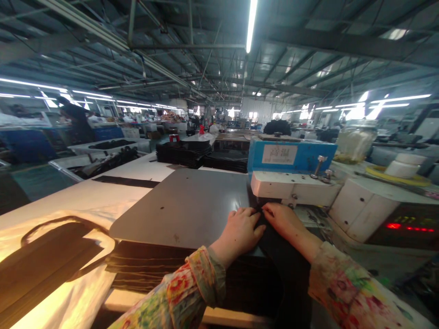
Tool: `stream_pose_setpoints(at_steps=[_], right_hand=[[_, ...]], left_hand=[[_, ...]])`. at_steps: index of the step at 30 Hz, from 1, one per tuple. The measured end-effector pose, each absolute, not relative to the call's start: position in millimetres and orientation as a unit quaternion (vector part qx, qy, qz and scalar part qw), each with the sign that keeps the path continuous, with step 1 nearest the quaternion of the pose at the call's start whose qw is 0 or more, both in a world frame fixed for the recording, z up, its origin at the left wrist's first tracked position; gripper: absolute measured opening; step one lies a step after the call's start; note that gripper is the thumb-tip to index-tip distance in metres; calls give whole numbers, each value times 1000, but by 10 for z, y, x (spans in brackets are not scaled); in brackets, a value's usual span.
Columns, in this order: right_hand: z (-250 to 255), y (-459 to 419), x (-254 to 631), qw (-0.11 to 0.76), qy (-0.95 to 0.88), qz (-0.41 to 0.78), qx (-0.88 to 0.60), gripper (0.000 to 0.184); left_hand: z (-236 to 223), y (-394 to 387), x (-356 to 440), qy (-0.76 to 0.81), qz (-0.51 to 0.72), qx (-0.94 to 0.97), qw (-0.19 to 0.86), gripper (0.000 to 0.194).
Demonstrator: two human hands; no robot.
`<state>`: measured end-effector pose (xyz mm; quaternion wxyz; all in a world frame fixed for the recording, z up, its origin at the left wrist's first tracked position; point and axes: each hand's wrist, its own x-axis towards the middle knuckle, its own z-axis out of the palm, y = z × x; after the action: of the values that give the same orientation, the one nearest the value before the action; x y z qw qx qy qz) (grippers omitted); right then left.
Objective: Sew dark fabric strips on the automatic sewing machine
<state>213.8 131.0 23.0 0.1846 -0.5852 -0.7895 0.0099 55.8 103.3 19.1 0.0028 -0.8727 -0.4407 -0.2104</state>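
- Right hand (283, 224): black material (288, 265) is pinched just beside the machine head (274, 185), perhaps for alignment.
- Left hand (240, 228) is rested by the grey plate's (192, 210) edge, perhaps for steadying; grip cannot be told.

1 black piece (291, 269) of flexible-looking material lies at 4 to 5 o'clock from the view's centre, narrow at its far end, broader towards 5 o'clock, its lower outline lost in shadow.
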Motion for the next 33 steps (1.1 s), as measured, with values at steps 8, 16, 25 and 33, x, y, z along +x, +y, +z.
stream_pose_setpoints(at_steps=[8,16,25,33], right_hand=[[273,1317,2119,164,-792,-9,-588,19],[245,1319,2130,173,-791,2,-587,18],[232,1303,2122,182,-784,4,-593,19],[181,1302,2133,190,-784,-8,-591,20]], left_hand=[[211,1025,569,-450,-189,-873,-4,37],[204,1037,562,-446,-184,-876,-5,38],[183,1048,558,-432,-194,-881,6,36],[181,1045,552,-434,-194,-880,1,37]])
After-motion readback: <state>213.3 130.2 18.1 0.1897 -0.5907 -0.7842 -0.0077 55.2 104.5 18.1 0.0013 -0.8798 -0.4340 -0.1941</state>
